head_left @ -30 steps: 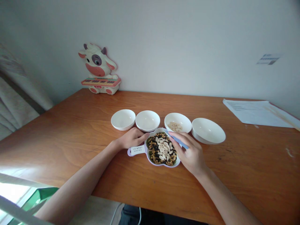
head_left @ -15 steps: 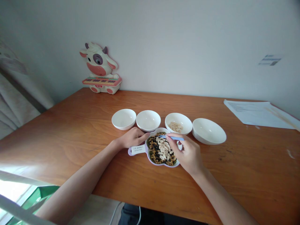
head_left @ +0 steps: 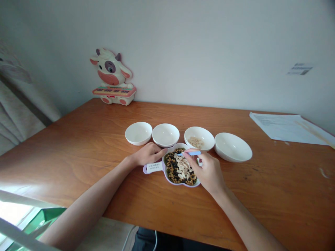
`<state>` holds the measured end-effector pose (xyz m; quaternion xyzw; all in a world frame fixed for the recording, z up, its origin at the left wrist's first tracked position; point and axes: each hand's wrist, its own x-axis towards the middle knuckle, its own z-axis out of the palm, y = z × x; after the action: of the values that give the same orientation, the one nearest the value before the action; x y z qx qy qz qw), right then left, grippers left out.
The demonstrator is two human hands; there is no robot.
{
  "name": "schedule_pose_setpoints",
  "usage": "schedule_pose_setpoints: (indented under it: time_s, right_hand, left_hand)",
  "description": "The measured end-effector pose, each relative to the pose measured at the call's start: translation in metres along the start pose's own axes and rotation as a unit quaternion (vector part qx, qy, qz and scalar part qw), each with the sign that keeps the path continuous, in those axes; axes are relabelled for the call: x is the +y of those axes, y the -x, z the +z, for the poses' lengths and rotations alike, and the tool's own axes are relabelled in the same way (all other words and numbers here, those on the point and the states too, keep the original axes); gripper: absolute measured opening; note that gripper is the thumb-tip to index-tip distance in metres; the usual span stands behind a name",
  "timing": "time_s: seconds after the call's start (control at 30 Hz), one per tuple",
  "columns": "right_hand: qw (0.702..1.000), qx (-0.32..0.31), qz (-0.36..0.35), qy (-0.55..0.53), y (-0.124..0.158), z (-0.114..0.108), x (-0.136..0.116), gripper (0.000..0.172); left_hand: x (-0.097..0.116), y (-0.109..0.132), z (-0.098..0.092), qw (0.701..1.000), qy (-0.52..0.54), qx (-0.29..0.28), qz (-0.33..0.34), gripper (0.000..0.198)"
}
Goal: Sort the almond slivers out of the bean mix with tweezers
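A lilac-rimmed, flower-shaped dish with a short labelled handle (head_left: 145, 169) lies on the table, holding yellow beans, dark and green bits, and flat white seeds (head_left: 184, 167) that look like pumpkin seeds. My left hand (head_left: 148, 153) grips the dish's upper left rim, thumb over the edge. Pinched in my right hand (head_left: 210, 170) are blue tweezers (head_left: 194, 153), their tips down among the seeds at the top of the dish. Whether a seed sits between the tips is too small to tell. Just behind, a white bowl (head_left: 206, 136) contains some of the white seeds.
Two white bowls, the far left one (head_left: 138, 130) and its neighbour (head_left: 165, 132), stand left of the seed bowl; another (head_left: 234, 153) stands right of it. A cow toy keyboard (head_left: 114, 91) is at the back left against the wall. Paper sheets (head_left: 288, 127) lie at the right.
My right hand has shifted slightly left and down with the tweezers, whose tips are now lower, at the white seeds. My left hand and the dish have stayed in place.
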<state>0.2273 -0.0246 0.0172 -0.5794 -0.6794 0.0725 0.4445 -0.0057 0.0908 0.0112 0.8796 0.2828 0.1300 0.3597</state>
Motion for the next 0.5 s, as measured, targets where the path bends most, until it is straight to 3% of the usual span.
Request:
schedule_pose_setpoints:
  time_s: [0.5]
  right_hand:
    - [0.999, 0.002, -0.035, -0.007, 0.0001, -0.0010, -0.0022, 0.014]
  left_hand:
    - [-0.0011, 0.0002, 0.0003, 1.000, 0.005, 0.006, 0.015, 0.062]
